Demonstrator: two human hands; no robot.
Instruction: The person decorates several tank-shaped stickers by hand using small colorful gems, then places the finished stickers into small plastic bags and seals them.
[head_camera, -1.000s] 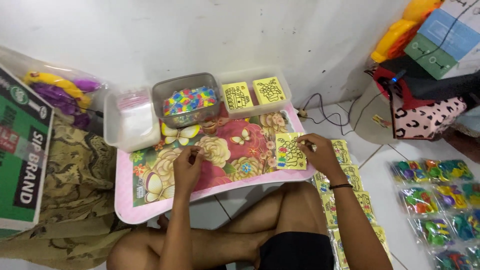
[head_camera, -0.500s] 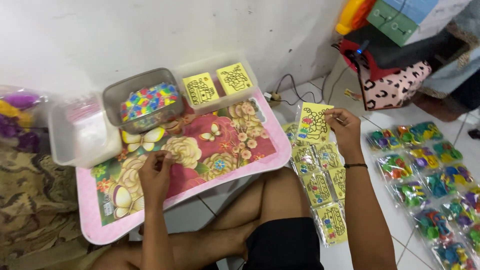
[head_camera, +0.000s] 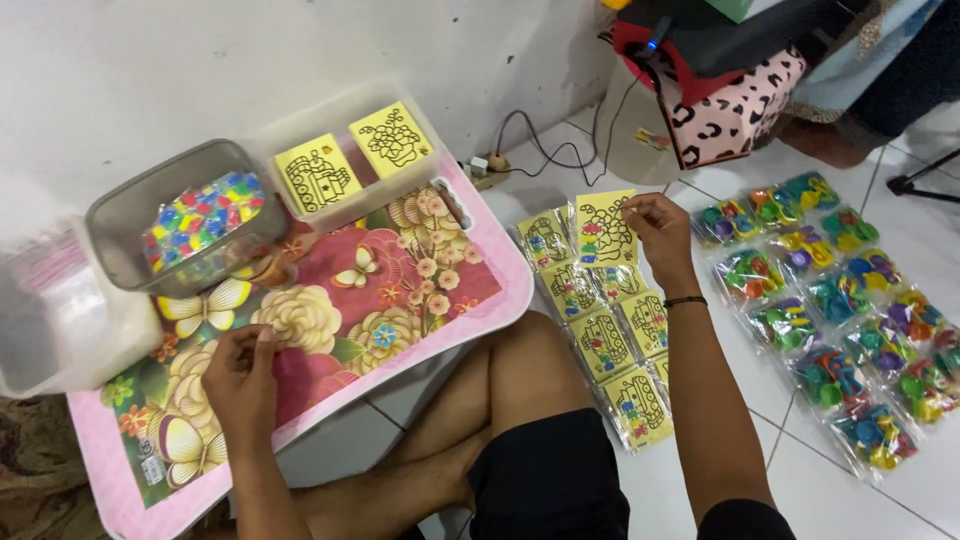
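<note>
Right hand (head_camera: 655, 228), right of centre in the frame, pinched on the upper right edge of 1 yellow picture card (head_camera: 604, 228), held upright above the floor with its long axis running top to bottom. Directly below and left of that card, touching or overlapping one another, a column of like yellow cards (head_camera: 600, 335) laid on the white tiled floor (head_camera: 800, 470), reaching toward the lower centre. Right hand clearly the nearer to both card and column; black band on its wrist.

Left hand (head_camera: 240, 375), lower left, well apart from the card, fingers curled together over the floral tabletop (head_camera: 400, 290); whether anything small sits between the fingertips cannot be told.

Upper left on the tabletop: grey tub of small multicoloured pieces (head_camera: 195, 220), and beside it a clear tray holding 2 more yellow cards (head_camera: 350, 160). Far left, blurred clear container (head_camera: 50, 320).

Right side of the frame: rows of clear packets of coloured pieces (head_camera: 840, 310) on the floor. Upper centre: white wall, a black cable (head_camera: 545, 150), and a leopard-print bag (head_camera: 730, 105).
</note>
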